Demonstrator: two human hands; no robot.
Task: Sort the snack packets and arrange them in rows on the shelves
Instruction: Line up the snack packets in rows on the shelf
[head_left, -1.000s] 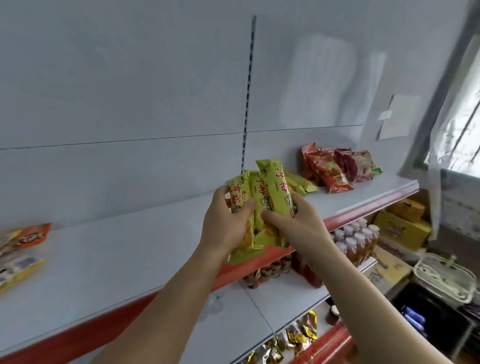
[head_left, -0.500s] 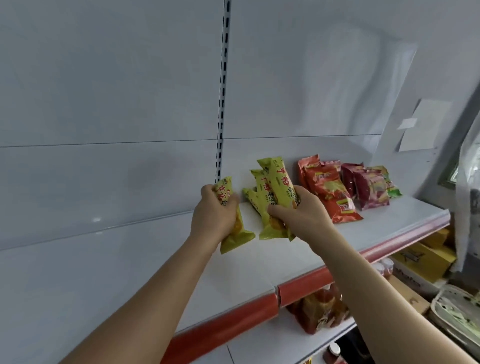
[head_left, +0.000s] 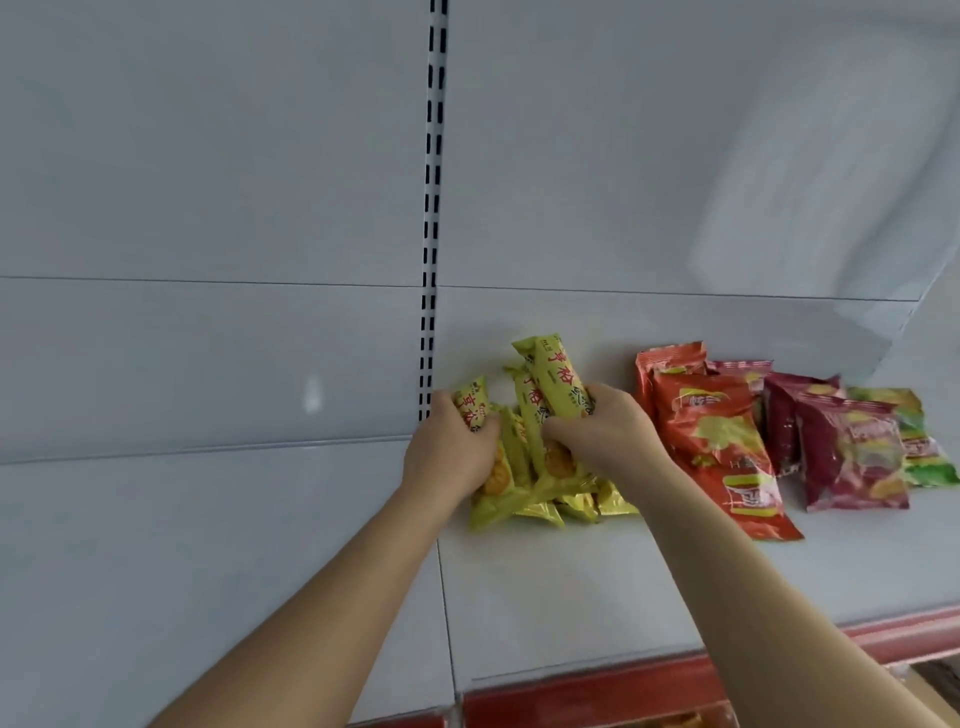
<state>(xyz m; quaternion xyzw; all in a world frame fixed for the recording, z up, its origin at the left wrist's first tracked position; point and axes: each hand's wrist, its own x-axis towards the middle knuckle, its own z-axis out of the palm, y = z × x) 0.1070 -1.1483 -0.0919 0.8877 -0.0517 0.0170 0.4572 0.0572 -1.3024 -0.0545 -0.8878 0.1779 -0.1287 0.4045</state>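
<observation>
1. Both hands clutch yellow packets: left hand (head_left: 449, 457) wraps one, right hand (head_left: 605, 434) pinches two upright.
2. Half a second ago the yellow packets (head_left: 540, 467) were raised; now their lower ends rest on the shelf (head_left: 545, 597), mid-depth.
3. Behind-right, red packets (head_left: 727, 441) lie ranked; yellow's row starts beside them.

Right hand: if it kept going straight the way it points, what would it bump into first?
Probably the white back panel behind the shelf; the right hand, gripping yellow snack packets, points up toward it. Depth is hard to judge.

Bright even light, soft blur, edges bowed
</observation>
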